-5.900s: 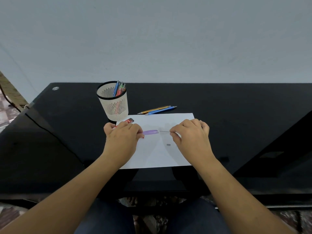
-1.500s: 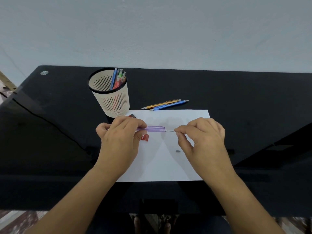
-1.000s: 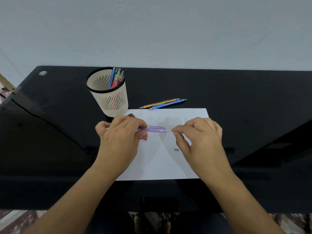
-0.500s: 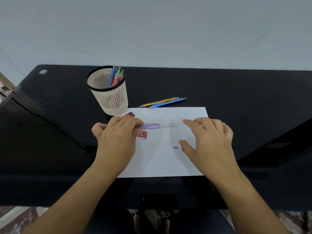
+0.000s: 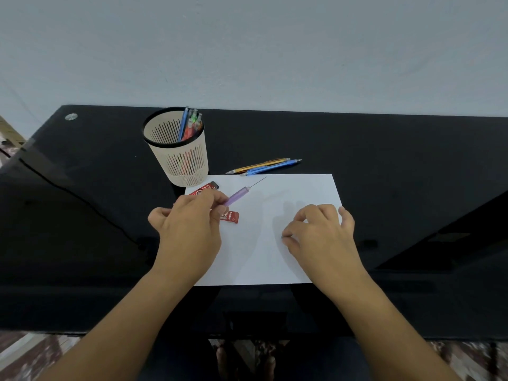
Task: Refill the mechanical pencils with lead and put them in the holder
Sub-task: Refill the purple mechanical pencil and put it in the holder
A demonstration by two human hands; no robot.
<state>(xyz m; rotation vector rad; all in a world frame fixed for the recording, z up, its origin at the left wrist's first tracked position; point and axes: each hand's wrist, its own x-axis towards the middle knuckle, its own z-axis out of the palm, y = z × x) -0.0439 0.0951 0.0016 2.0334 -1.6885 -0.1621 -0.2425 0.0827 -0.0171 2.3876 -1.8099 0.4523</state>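
My left hand (image 5: 189,232) grips a purple mechanical pencil (image 5: 237,196), which points up and to the right over the white paper (image 5: 275,265). A thin lead (image 5: 258,182) sticks out of its free end. My right hand (image 5: 321,237) is low on the paper, thumb and forefinger pinched together where the small grey pencil cap (image 5: 282,237) lies; the cap is almost hidden. The beige slotted holder (image 5: 181,163) stands behind my left hand with several pencils (image 5: 189,125) in it. A yellow pencil (image 5: 258,165) and a blue pencil (image 5: 270,167) lie behind the paper.
Two red lead cases lie by my left hand, one (image 5: 230,216) on the paper and one (image 5: 204,189) at its far left corner. The black glass desk (image 5: 384,160) meets a pale wall behind. A thin cable (image 5: 82,199) crosses the desk at left.
My right hand let go of the lead and dropped onto the paper at the grey cap. My left hand swung the purple pencil's free end up toward the loose pencils.
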